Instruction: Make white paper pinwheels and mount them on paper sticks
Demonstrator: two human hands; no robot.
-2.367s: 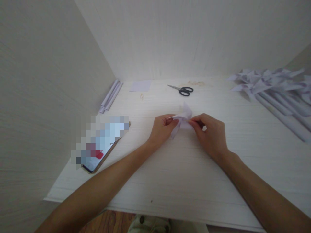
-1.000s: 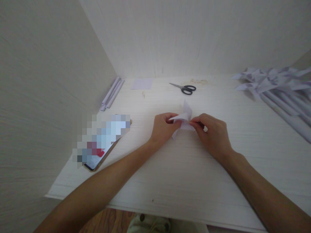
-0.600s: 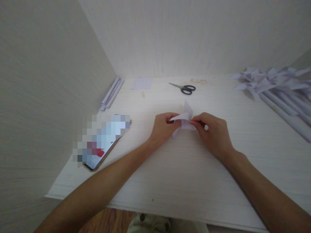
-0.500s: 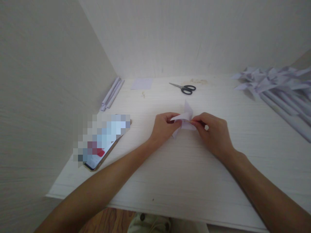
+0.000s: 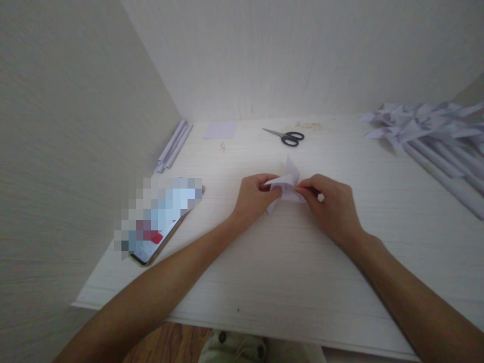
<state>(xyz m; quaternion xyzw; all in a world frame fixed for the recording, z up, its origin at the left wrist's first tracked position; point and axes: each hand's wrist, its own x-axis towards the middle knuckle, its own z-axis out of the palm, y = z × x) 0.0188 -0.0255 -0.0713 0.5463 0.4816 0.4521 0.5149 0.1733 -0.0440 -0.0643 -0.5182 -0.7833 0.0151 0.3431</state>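
A white paper pinwheel [image 5: 290, 169] with pointed, curled blades is held just above the table, between my two hands. My left hand [image 5: 254, 195] is closed on its left side, the thumb pressed in near the centre and the fingers partly hidden behind the paper. From the right, my right hand [image 5: 330, 201] reaches in with thumb and forefinger pinched together by the pinwheel's middle. Whatever is between those right fingertips is too small to make out. Beyond the pinwheel lie black-handled scissors [image 5: 290, 137], apart from both hands.
A phone [image 5: 166, 222] with a blurred screen lies left of my forearm. Rolled paper tubes [image 5: 174, 146] rest by the left wall, near a paper square [image 5: 220, 130] and tiny pale bits [image 5: 222, 147]. Finished pinwheels [image 5: 419, 123] on paper sticks are piled at the right.
The right fingertips have pushed slightly closer to the pinwheel's centre. Both hands otherwise keep nearly the same place, and the view has shifted very slightly.
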